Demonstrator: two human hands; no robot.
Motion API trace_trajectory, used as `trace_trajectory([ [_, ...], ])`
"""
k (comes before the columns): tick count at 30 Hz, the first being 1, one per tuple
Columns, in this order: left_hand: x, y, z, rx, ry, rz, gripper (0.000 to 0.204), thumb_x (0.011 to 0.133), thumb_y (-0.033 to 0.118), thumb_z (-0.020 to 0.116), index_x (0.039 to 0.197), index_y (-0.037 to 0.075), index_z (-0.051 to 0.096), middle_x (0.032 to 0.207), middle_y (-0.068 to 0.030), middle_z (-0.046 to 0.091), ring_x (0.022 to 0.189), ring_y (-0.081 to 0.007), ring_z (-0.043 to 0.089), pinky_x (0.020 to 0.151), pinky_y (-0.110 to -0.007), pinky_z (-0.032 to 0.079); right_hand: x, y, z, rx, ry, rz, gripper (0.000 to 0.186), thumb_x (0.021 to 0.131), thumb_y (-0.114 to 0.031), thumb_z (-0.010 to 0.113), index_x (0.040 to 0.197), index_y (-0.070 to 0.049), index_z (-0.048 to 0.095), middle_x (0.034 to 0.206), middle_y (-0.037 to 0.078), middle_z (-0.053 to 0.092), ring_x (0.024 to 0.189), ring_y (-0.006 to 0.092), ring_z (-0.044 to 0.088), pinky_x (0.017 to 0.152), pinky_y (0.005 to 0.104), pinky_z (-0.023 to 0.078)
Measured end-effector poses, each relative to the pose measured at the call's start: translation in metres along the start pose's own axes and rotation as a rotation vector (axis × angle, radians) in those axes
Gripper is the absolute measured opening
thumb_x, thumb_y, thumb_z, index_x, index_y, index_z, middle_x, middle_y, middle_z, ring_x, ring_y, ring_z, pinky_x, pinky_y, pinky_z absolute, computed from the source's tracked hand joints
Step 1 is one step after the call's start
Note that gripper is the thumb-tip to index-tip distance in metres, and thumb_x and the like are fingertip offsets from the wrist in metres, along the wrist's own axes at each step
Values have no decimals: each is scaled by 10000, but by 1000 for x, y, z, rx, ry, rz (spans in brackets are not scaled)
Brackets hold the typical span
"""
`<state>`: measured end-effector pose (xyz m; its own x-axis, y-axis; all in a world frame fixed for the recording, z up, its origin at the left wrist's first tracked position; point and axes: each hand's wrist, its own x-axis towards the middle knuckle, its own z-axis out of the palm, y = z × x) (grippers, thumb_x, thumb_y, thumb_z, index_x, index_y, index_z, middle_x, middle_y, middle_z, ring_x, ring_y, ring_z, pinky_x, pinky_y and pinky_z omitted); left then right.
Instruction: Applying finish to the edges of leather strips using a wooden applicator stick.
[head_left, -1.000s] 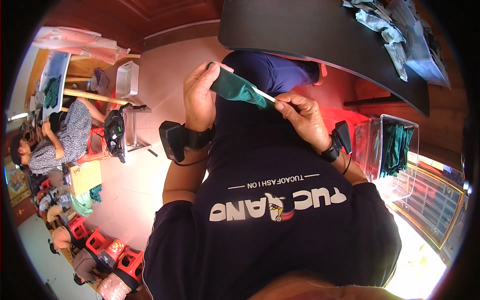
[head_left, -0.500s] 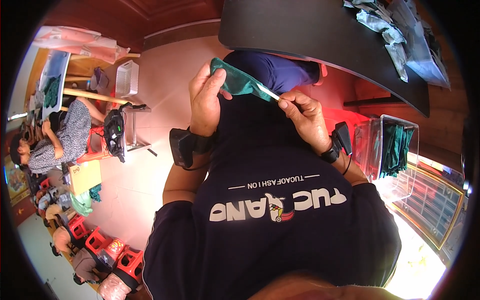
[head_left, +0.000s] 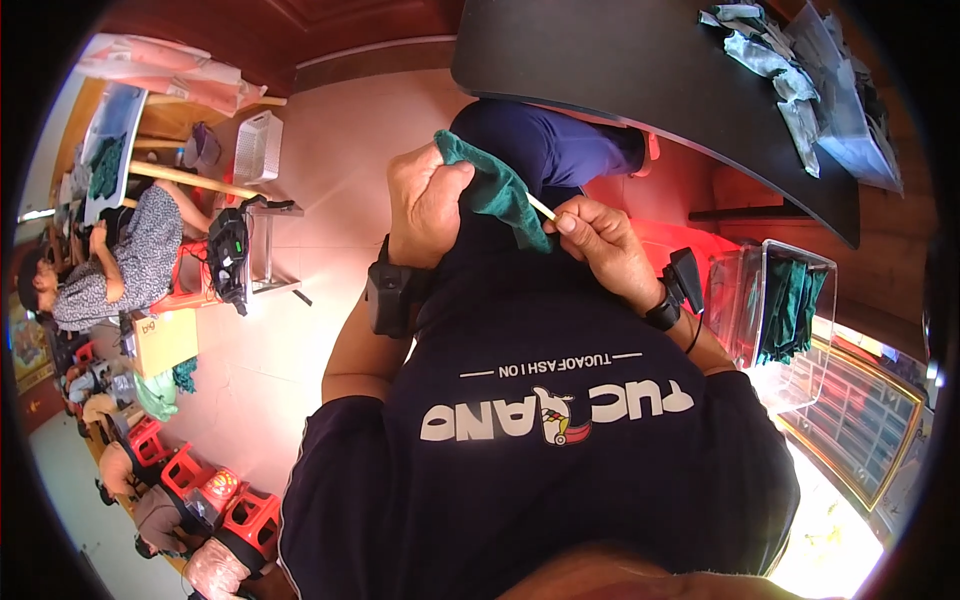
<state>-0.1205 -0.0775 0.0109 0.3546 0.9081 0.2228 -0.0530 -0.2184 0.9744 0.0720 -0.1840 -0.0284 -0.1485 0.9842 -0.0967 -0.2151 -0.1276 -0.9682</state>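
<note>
A small dark green velvety cloth piece point(head_left: 497, 192) stretches between my two hands, above my lap. My left hand point(head_left: 425, 208) is closed round its upper left end, thumb folded over the cloth. A thin white stick-like strip point(head_left: 541, 207) sticks out of the cloth's right edge. Its outer end is pinched between thumb and fingers of my right hand point(head_left: 608, 248). How far the strip runs inside the cloth is hidden. The cloth's lower corner hangs loose beside my right fingertips.
A black table point(head_left: 610, 75) stands ahead, bearing grey-silver scraps point(head_left: 770, 70) and a clear plastic bag point(head_left: 845, 120). At right, a clear bin point(head_left: 835, 335) holds green cloth pieces point(head_left: 790, 310). A white basket point(head_left: 258, 148), red stools point(head_left: 250, 520) and seated people are at left.
My left hand has turned and closed into a fist on the cloth, shifting slightly right and down. The cloth now hangs more bunched, and less of the white strip shows.
</note>
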Motion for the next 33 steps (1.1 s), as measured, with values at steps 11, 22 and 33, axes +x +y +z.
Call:
trace_trajectory([
  [11, -7, -13, 7, -84, -111, -279, 197, 843, 115, 485, 696, 13, 567, 594, 7, 497, 571, -68, 436, 519, -219, 340, 12, -4, 3, -142, 327, -170, 109, 897, -141, 595, 876, -37, 621, 681, -47, 502, 606, 35, 428, 561, 184, 372],
  [22, 8, -5, -3, -472, 106, -162, 328, 812, 53, 426, 1120, -4, 523, 1035, -118, 592, 559, -57, 447, 429, -168, 303, 12, 0, 2, -225, 309, -144, 72, 844, -55, 650, 903, -25, 624, 760, -39, 568, 715, 32, 488, 649, 179, 410],
  [33, 8, 8, -19, -341, 167, -64, 340, 835, 113, 396, 1116, -40, 510, 1104, -190, 571, 573, -113, 521, 461, -166, 338, 10, 0, 8, -173, 398, -207, 77, 824, -40, 671, 875, -46, 614, 765, -58, 571, 718, 11, 497, 657, 172, 423],
])
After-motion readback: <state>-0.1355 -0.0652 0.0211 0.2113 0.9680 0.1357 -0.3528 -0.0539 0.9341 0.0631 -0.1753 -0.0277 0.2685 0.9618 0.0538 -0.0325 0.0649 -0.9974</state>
